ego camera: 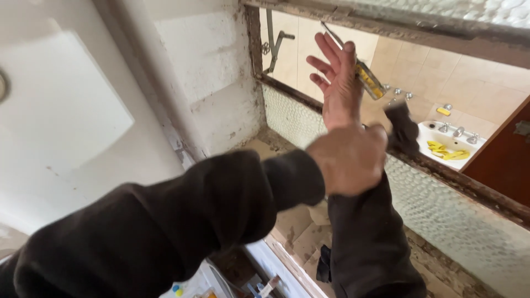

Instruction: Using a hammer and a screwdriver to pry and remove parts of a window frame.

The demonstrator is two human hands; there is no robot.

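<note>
My right hand (337, 83) is raised in front of a window opening, fingers spread. A screwdriver with a clear yellow handle (369, 80) is pinned under its thumb, the metal shaft pointing up and to the left. My left hand (350, 160) reaches across from the lower left in a dark sleeve. It is closed at my right wrist, gripping the dark cuff of the right sleeve (402, 129), which sticks out to the right. Both arms wear dark sleeves.
A worn window frame (441, 41) holds pebbled glass (441, 215) below the opening. Beyond it are a beige tiled wall, a white basin (441, 135) holding yellow items, and a brown door (502, 160). A white wall (210, 66) stands on the left. Small objects lie below.
</note>
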